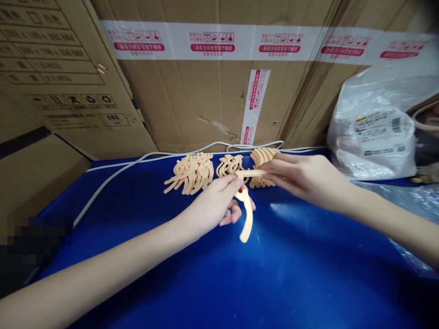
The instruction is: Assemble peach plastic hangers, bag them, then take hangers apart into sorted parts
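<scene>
My left hand [214, 201] is closed around a curved beige piece [247, 219], whose rounded end hangs down below my fingers. A narrow beige strip [253, 173] lies level between my two hands. Its right end is pinched by my right hand [305, 176], and its left end meets my left thumb. Whether the strip and the curved piece are joined I cannot tell. Just behind my hands sit a loose pile of curved beige pieces [194, 173], a smaller pile of hooked beige pieces [229, 164] and a neat row of stacked beige pieces [263, 156], partly covered by my right hand.
The blue tabletop [219, 283] backs onto a large cardboard box [192, 100]. Another printed carton [68, 87] stands at left. A white cable [113, 180] runs along the back. A plastic-wrapped package [373, 137] and clear plastic film [411, 205] lie at right.
</scene>
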### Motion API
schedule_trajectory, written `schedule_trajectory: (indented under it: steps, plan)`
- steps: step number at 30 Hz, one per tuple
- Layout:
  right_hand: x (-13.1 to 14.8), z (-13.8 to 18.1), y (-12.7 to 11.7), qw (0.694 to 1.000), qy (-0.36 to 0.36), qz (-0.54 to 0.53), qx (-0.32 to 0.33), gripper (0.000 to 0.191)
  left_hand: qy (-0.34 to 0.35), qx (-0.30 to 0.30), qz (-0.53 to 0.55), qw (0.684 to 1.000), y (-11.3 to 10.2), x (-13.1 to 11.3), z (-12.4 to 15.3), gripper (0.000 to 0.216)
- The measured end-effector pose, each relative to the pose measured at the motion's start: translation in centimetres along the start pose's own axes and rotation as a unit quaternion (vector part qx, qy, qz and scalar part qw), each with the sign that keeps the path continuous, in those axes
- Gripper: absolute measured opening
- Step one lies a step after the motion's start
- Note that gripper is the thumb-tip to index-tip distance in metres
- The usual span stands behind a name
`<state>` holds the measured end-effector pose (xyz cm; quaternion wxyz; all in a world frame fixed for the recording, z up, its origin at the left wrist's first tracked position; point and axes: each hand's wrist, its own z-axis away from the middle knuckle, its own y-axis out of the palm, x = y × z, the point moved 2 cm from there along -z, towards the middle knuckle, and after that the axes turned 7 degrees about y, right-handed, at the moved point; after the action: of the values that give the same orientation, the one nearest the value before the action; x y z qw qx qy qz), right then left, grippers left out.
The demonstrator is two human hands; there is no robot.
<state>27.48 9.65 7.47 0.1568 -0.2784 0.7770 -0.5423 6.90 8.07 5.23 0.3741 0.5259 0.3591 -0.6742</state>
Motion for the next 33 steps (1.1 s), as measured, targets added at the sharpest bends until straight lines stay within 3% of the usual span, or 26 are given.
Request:
schedule_trajectory:
  steps: [3,6,10,13,18,20,22,25,28,30,33]
  plan:
    - [1.5,0.5,0.7,0.992,-0.057,0.104,-0.031,0.027,0.038,-0.024,-0.066,0.997,-0.1,0.0,0.0,0.030]
    - [2.2,0.7,1.5,0.992,-0.043,0.114,-0.027,0.028,0.084,-0.052,-0.162,0.982,-0.5,-0.2,0.3,0.035]
    - [2.6,0.3,2.1,0.993,0.054,-0.084,0.070,0.031,0.112,-0.106,-0.359,0.920,-1.2,-0.7,0.1,0.026]
    - [2.7,-0.2,2.1,0.950,0.123,-0.254,0.131,0.040,0.087,-0.111,-0.458,0.878,-1.5,-1.2,-0.4,0.025]
    - [0.9,-0.7,1.9,0.895,0.189,-0.367,0.170,0.034,0.071,-0.116,-0.546,0.827,-1.4,-1.6,0.0,0.027]
    - [-0.7,-0.7,1.8,0.898,0.209,-0.363,0.133,0.034,0.080,-0.116,-0.542,0.829,-2.0,-1.6,-0.1,0.027]
    - [-2.6,-0.6,1.4,0.923,0.228,-0.308,0.041,0.037,0.091,-0.104,-0.500,0.855,-3.6,-1.6,-0.7,0.027]
    - [-5.2,-0.3,0.8,0.937,0.258,-0.229,-0.056,0.036,0.071,-0.104,-0.461,0.878,-7.4,-1.5,-2.6,0.029]
    - [-7.0,0.0,0.6,0.941,0.265,-0.174,-0.116,0.023,0.056,-0.124,-0.464,0.876,-10.8,-1.6,-4.4,0.029]
    - [-7.7,0.2,0.9,0.946,0.260,-0.137,-0.137,0.016,0.053,-0.127,-0.476,0.868,-12.1,-1.3,-5.1,0.030]
    - [-8.3,0.7,2.0,0.961,0.232,-0.097,-0.117,0.007,0.048,-0.143,-0.503,0.851,-12.9,-0.6,-5.5,0.029]
